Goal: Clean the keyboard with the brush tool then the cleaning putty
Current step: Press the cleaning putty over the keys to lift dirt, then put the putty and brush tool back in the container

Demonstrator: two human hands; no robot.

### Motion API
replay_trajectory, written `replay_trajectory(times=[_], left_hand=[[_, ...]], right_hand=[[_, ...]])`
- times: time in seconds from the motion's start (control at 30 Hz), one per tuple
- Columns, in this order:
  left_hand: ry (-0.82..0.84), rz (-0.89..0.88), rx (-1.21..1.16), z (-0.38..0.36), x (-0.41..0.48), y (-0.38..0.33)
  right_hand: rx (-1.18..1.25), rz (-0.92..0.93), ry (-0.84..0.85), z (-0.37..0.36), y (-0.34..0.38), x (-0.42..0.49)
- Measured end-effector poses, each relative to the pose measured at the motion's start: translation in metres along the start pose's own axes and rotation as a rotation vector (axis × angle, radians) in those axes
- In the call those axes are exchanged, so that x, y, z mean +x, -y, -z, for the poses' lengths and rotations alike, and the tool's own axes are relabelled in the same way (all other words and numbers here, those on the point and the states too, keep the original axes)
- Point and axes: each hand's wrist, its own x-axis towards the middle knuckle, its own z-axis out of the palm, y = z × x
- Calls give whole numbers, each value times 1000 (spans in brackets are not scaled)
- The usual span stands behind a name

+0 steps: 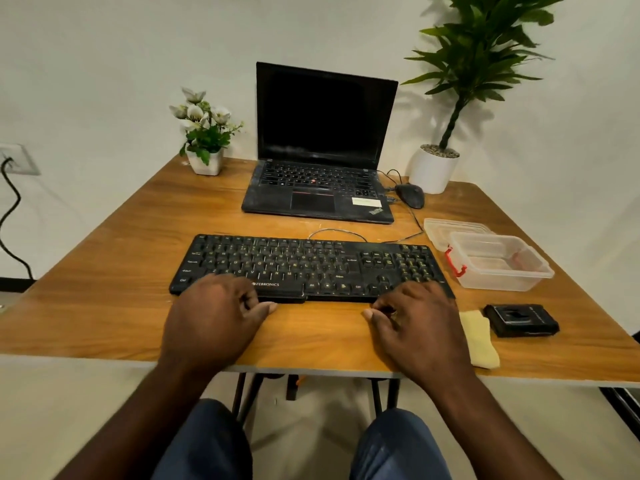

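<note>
Resting palm-down at the near edge of the black keyboard (311, 268), the left hand (211, 320) and right hand (419, 327) hold nothing; the fingers of each are loosely curled and close together, thumbs pointing inward toward each other. The keyboard lies across the middle of the wooden table (104, 271), in front of an open laptop (322, 147). To the right sit a clear plastic box (498, 261) with a red clasp, a yellow cloth (479, 337) and a small black case (521, 320) just beside it.
</note>
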Motion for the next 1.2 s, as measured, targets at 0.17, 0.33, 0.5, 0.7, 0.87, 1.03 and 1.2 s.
replay_trajectory(times=[0.17, 0.33, 0.5, 0.7, 0.87, 1.03, 1.2], left_hand=[[-38, 1, -3, 0, 14, 10], [-71, 18, -9, -9, 33, 6], [-71, 21, -5, -17, 54, 6], [-73, 24, -11, -26, 71, 8], [-78, 37, -16, -30, 82, 5], [-90, 47, -24, -36, 87, 6], [-98, 23, -16, -38, 88, 7]], right_hand=[[5, -51, -26, -3, 0, 4], [22, -88, 22, -7, -4, 25], [81, -139, -19, -12, -7, 42], [54, -155, -33, -15, -4, 50], [49, -169, -1, -15, -3, 59], [15, -167, 46, -17, -2, 61], [-3, -169, 23, -18, -1, 59]])
